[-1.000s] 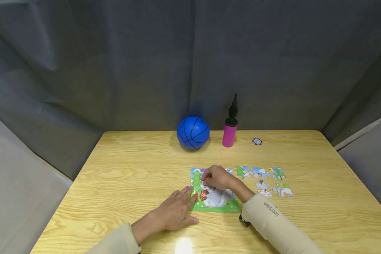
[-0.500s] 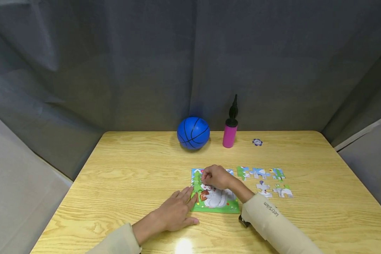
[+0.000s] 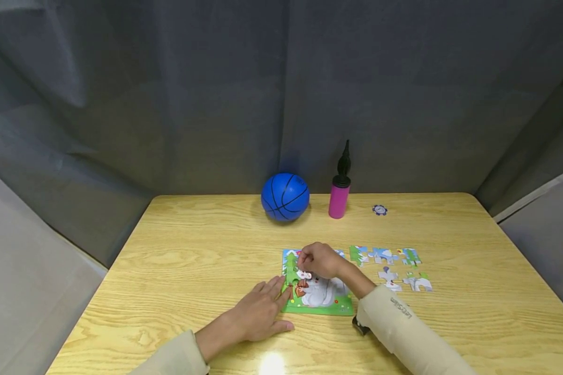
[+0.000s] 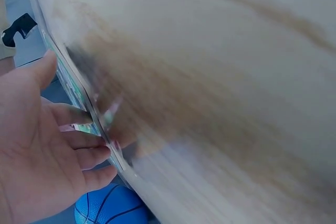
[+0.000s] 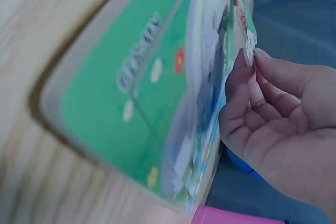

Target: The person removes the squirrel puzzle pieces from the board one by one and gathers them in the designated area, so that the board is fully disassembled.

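Observation:
In the head view a puzzle board with a green border and a white animal picture lies at the middle front of the table. My right hand is over its upper left part. Between thumb and fingers it pinches a jigsaw piece, tilted up from the board in the right wrist view. Fingers of my left hand lie straight at the board's left edge, with the thumb apart on the table. The right hand hides part of the picture's upper middle.
Several loose jigsaw pieces lie right of the board. Behind stand a blue ball with black lines and a pink hand pump with a black top. A round blue-and-white chip lies beyond the pieces. A dark curtain hangs behind.
The piece in my right fingers has tilted and its lower edge now shows more over the picture. Both hands have stayed nearly in place.

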Available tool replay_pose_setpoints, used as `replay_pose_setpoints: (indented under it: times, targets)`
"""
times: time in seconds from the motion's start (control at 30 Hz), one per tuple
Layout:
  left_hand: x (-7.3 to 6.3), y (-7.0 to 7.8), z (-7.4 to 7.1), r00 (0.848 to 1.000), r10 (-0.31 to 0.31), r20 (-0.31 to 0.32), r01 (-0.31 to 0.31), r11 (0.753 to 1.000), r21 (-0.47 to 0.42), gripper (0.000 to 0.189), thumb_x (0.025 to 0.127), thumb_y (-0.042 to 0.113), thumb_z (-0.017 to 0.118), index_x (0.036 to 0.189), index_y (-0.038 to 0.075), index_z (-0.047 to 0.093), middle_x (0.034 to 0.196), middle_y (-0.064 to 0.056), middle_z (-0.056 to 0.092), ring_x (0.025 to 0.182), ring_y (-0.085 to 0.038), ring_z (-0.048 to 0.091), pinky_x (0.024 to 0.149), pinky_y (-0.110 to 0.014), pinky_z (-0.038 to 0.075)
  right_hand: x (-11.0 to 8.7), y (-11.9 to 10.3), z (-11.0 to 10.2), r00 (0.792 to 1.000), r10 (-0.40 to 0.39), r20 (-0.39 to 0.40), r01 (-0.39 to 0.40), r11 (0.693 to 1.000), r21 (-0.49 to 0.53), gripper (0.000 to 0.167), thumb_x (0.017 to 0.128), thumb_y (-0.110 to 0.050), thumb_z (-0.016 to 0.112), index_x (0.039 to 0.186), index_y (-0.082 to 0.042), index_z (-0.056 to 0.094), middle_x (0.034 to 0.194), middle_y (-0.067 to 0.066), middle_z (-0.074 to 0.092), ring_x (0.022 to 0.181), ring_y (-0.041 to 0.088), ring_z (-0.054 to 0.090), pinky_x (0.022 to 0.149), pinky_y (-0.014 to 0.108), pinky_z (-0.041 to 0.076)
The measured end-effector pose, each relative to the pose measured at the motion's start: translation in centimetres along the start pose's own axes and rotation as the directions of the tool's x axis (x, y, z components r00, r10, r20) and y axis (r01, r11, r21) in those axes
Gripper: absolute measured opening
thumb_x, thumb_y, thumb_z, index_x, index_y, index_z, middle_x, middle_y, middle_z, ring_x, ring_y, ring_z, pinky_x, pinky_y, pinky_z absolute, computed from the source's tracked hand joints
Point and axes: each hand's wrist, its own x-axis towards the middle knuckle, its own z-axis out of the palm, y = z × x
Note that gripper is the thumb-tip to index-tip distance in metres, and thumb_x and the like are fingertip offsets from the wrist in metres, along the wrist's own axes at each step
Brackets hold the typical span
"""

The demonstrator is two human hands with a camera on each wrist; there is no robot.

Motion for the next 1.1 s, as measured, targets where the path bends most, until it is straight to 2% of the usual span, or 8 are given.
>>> replay_pose_setpoints:
  times: [0.17,0.4,0.57,0.73,1.1]
  targets:
    - [0.0,-0.1,-0.1,1.0,0.007,-0.02,-0.007,1.0,-0.008,0.073,0.096,0.059,0.033,0.147,0.007,0.034,0.155,-0.019,0.023,0.145,-0.031,0.024,0.113,-0.048,0.031,-1.0,0.5,-1.4,1.0,-0.012,-0.001,0.012,0.999,0.038,0.007,0.09,-0.008,0.062,0.089,-0.003,0.067,0.076,0.006,0.063,0.065,0.01,0.051,0.058,0.024,0.044]
    - [0.2,0.0,-0.1,1.0,0.02,-0.024,-0.02,1.0,-0.021,0.07,0.098,0.055,0.031,0.146,0.004,0.035,0.156,-0.017,0.024,0.145,-0.028,0.023,0.114,-0.048,0.031,-2.9,2.3,-4.2,0.999,-0.028,-0.02,0.028,0.999,0.041,0.008,0.091,-0.007,0.06,0.091,-0.001,0.066,0.077,0.007,0.064,0.064,0.012,0.05,0.06,0.026,0.044]
    - [0.1,0.1,-0.2,0.999,0.028,-0.022,-0.028,1.0,-0.009,0.066,0.101,0.05,0.027,0.146,0.002,0.034,0.155,-0.018,0.024,0.145,-0.028,0.023,0.113,-0.048,0.032,-4.2,3.8,-5.5,1.0,0.019,-0.02,-0.017,0.997,0.072,0.008,0.091,-0.005,0.059,0.091,0.001,0.064,0.077,0.009,0.063,0.064,0.016,0.053,0.059,0.029,0.047]
    - [0.1,0.2,0.0,1.0,0.026,-0.016,-0.026,1.0,-0.007,0.068,0.1,0.051,0.027,0.146,0.001,0.033,0.156,-0.018,0.022,0.146,-0.028,0.022,0.113,-0.048,0.031,-5.6,5.3,-6.5,0.998,0.068,-0.014,-0.066,0.992,0.104,0.009,0.092,-0.003,0.056,0.093,0.003,0.063,0.077,0.009,0.061,0.067,0.02,0.054,0.058,0.031,0.049]
    - [0.2,0.2,0.0,0.999,0.028,-0.02,-0.028,1.0,-0.003,0.073,0.098,0.056,0.032,0.145,0.0,0.033,0.156,-0.018,0.022,0.145,-0.029,0.023,0.113,-0.049,0.032,-7.6,7.7,-7.6,0.993,0.119,0.002,-0.119,0.991,0.059,0.011,0.091,-0.004,0.056,0.091,0.0,0.066,0.082,0.007,0.063,0.065,0.015,0.05,0.052,0.024,0.043]
